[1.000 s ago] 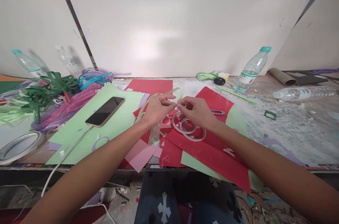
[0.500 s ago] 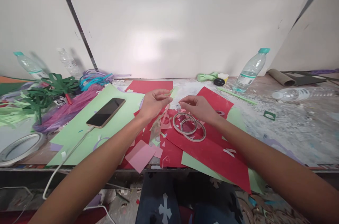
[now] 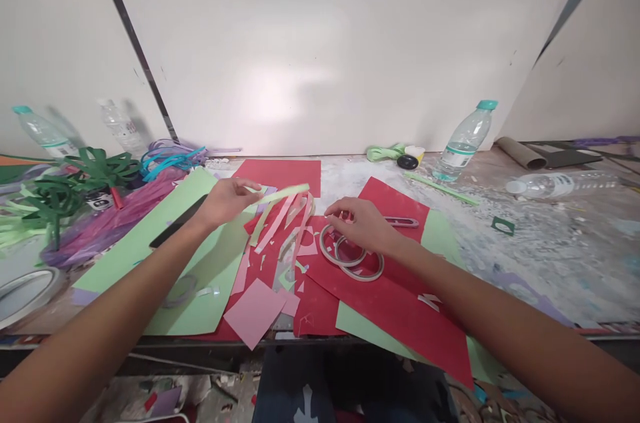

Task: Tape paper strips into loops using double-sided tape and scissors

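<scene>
My left hand [image 3: 231, 202] pinches one end of a pale green paper strip [image 3: 285, 194], above the green sheet. Pink paper strips [image 3: 280, 223] hang below the strip's far end; I cannot tell whether they are joined to it. My right hand [image 3: 360, 220] hovers over the red paper with its fingers curled together, and whatever may be between the fingertips is hidden. Just beneath it lie two overlapping tape rolls [image 3: 357, 274]. Beyond the wrist rests a utility knife [image 3: 404, 222]. Pink paper squares [image 3: 255, 312] and small scraps lie between my arms.
A phone [image 3: 175, 226] lies partly behind my left forearm. Green paper tassels [image 3: 107, 166] and a wide tape roll [image 3: 30, 293] are at left. One bottle [image 3: 463, 146] stands at back right, another bottle [image 3: 560, 184] lies nearby. White boards [image 3: 320, 50] line the back.
My left hand has moved left, away from my right hand, drawing the pale green strip out into view. The right hand has shifted slightly down and left in the picture.
</scene>
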Available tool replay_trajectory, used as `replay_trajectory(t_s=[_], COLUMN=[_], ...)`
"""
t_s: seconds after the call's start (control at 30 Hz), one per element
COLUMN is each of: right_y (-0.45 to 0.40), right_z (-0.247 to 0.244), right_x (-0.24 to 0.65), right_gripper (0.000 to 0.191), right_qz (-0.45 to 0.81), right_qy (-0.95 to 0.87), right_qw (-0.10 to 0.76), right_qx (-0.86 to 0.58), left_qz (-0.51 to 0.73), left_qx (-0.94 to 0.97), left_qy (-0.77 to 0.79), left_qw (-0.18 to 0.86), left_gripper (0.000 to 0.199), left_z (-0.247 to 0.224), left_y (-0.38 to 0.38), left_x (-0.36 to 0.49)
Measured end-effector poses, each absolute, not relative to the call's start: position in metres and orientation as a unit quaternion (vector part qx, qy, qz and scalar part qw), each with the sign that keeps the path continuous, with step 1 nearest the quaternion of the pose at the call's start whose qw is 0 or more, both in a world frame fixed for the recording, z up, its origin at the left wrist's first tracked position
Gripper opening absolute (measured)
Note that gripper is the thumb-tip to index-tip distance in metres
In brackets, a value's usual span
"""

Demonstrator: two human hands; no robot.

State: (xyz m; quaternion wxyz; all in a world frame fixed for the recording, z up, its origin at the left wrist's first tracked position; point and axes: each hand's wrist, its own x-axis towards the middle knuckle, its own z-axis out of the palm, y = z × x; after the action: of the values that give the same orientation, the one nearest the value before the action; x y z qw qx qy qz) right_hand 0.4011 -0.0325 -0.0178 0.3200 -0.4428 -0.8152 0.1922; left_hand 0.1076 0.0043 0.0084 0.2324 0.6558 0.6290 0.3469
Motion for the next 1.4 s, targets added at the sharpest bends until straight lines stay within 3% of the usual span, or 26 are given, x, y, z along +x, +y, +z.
replay_trajectory(t_s=[0.1,0.17,0.23,0.4,0.53,0.6,0.8,0.87,1.1,1.27,1.4], right_y=[-0.032,-0.032,-0.032,-0.032,-0.031,-0.03,-0.027,-0.026,-0.025,-0.034,-0.037], right_z=[-0.017,-0.017,-0.016,-0.015,-0.015,-0.015,-0.017,-0.017,-0.005,-0.002,-0.004], right_x=[0.4,0.4,0.4,0.403,0.404,0.405,0.405,0.406,0.412,0.404,0.398], right_gripper=[0.017,0.017,0.017,0.018,0.018,0.018,0.02,0.022,0.049,0.039,0.037], right_qz=[0.187,0.184,0.178,0.175,0.176,0.18,0.192,0.207,0.394,0.436,0.414], right_qy=[-0.815,-0.813,-0.808,-0.799,-0.796,-0.795,-0.779,-0.766,-0.692,-0.727,-0.733], right_qw=[0.317,0.32,0.326,0.337,0.333,0.328,0.338,0.356,0.406,0.342,0.354], right_qx=[-0.447,-0.451,-0.456,-0.466,-0.474,-0.478,-0.493,-0.494,-0.448,-0.405,-0.407], left_qz=[0.265,0.274,0.282,0.148,0.141,0.176,0.42,0.444,0.473,0.467,0.434], left_qx=[0.714,0.727,0.766,0.833,0.852,0.839,0.664,0.626,0.612,0.652,0.683], left_qy=[0.642,0.629,0.576,0.533,0.499,0.5,0.44,0.398,0.378,0.359,0.32], left_qw=[0.09,-0.026,-0.048,0.029,0.078,0.125,0.434,0.502,0.509,0.478,0.492], left_gripper=[0.025,0.023,0.022,0.036,0.027,0.021,0.023,0.024,0.029,0.027,0.036], left_z=[0.003,0.005,0.009,0.0,-0.01,-0.005,0.025,0.026,-0.001,-0.004,-0.001], left_y=[-0.003,-0.017,-0.036,-0.059,-0.045,-0.034,-0.006,-0.002,-0.003,-0.011,-0.021], left_x=[0.099,0.113,0.137,0.189,0.192,0.19,0.197,0.204,0.223,0.225,0.228])
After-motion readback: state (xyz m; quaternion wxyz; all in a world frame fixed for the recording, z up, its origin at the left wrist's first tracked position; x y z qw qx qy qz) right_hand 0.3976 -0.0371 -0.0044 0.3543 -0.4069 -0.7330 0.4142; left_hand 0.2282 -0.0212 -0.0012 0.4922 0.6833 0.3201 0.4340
